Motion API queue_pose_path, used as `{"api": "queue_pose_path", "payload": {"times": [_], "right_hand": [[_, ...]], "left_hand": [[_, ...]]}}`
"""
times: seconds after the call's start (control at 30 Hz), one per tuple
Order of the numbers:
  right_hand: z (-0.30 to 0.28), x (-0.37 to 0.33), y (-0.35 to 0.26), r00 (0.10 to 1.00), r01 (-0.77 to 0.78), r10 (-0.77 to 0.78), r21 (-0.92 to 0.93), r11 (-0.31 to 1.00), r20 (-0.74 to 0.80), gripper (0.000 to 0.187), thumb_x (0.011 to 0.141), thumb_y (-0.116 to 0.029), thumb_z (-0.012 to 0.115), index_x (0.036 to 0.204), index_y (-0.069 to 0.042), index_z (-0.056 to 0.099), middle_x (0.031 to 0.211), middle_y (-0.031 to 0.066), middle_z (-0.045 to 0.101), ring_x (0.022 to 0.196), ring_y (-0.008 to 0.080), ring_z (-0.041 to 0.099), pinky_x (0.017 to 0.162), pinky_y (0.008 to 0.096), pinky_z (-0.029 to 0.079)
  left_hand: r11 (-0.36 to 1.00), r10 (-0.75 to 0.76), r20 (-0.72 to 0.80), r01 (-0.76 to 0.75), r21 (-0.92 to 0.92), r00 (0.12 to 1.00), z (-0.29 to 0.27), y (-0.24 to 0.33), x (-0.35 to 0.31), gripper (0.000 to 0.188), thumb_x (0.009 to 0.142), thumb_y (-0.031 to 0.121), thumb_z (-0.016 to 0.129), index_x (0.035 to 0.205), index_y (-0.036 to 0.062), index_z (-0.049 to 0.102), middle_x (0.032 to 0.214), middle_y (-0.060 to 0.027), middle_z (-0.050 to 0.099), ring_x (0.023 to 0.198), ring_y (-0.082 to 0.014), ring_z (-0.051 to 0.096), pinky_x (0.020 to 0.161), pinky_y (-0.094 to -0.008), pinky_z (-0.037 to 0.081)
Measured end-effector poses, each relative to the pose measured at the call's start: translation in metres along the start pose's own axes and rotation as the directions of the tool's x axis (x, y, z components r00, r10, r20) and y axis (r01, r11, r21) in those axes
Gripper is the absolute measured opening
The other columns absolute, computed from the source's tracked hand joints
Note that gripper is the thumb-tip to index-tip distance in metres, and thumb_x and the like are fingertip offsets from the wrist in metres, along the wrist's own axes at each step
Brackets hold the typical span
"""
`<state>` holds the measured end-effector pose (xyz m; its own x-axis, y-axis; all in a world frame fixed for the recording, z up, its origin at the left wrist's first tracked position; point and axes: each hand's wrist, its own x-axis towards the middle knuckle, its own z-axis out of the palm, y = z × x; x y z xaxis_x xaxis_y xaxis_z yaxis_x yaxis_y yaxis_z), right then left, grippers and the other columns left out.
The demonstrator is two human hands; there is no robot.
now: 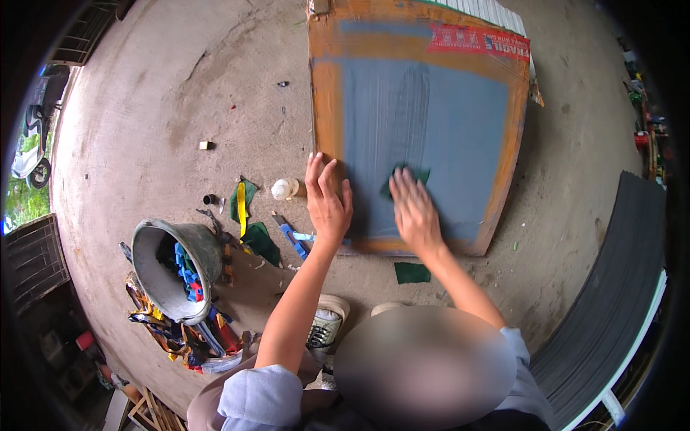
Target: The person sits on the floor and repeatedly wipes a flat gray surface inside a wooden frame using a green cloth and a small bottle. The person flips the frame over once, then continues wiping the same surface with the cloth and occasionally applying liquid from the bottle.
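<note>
The framed panel (424, 122) lies flat on the concrete floor (180, 86) in front of you, its middle coated blue-grey and its wooden border orange-brown, with a red printed strip along the top right. Your right hand (415, 212) presses a green cloth (405, 178) onto the lower middle of the grey surface; its fingers lie together and flat on the cloth, pinning it down without clamping around it. Your left hand (327, 201) rests on the panel's lower left, fingers spread apart and flat, holding nothing and steadying the frame.

As a judgement, the work looks well along: most of the surface already carries an even grey coat, with vertical streaks near the middle and a paler band near the top, so some evening out seems left there and along the lower edge by your hands.

Just left of the panel stand a small white bottle (282, 189), a blue-handled tool (293, 238) and green and yellow scraps (244, 205). Another green cloth piece (412, 272) lies on the floor below the frame. Farther left a grey metal bucket (169, 269) holds blue bits, with colourful clutter beneath it. Stacked dark corrugated sheets (611, 287) lie well apart on your right.
</note>
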<state>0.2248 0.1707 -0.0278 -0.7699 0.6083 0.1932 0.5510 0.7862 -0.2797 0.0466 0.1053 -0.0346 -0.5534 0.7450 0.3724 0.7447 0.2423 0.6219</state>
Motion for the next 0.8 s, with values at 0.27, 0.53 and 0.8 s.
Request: {"api": "queue_pose_path", "payload": {"times": [0.27, 0.53, 0.8], "right_hand": [[-0.033, 0.096, 0.052, 0.98, -0.027, -0.014, -0.201, 0.979, -0.197, 0.044, 0.09, -0.01, 0.049, 0.135, -0.006, 0.051, 0.143, 0.0092, 0.047, 0.136, 0.0214, 0.038, 0.112, 0.0453, 0.031], [-0.001, -0.074, 0.007, 0.966, 0.148, -0.17, 0.122, 0.981, 0.196, 0.042, 0.089, -0.01, 0.052, 0.131, -0.005, 0.055, 0.144, 0.0088, 0.046, 0.137, 0.0208, 0.039, 0.113, 0.0488, 0.026], [-0.008, -0.049, 0.027, 0.971, 0.16, -0.176, 0.104, 0.982, 0.164, 0.049, 0.089, -0.013, 0.053, 0.138, -0.016, 0.048, 0.143, -0.0025, 0.047, 0.136, 0.0114, 0.039, 0.116, 0.0484, 0.022]], "left_hand": [[1.0, 0.003, 0.021, -0.003, -0.008, 1.0, 0.007, 0.007, -0.001, 0.045, 0.084, 0.007, 0.061, 0.127, 0.0073, 0.046, 0.14, -0.0166, 0.038, 0.132, -0.0394, 0.037, 0.105, -0.0464, 0.039], [1.0, 0.025, -0.003, -0.025, 0.01, 1.0, 0.003, 0.004, 0.0, 0.043, 0.085, 0.009, 0.061, 0.126, 0.0088, 0.047, 0.139, -0.0166, 0.039, 0.131, -0.04, 0.038, 0.104, -0.0468, 0.04], [1.0, 0.03, -0.026, -0.03, 0.004, 0.999, 0.009, 0.004, 0.0, 0.043, 0.084, 0.012, 0.063, 0.124, 0.009, 0.048, 0.138, -0.0162, 0.04, 0.13, -0.0406, 0.038, 0.103, -0.0479, 0.041]]}}
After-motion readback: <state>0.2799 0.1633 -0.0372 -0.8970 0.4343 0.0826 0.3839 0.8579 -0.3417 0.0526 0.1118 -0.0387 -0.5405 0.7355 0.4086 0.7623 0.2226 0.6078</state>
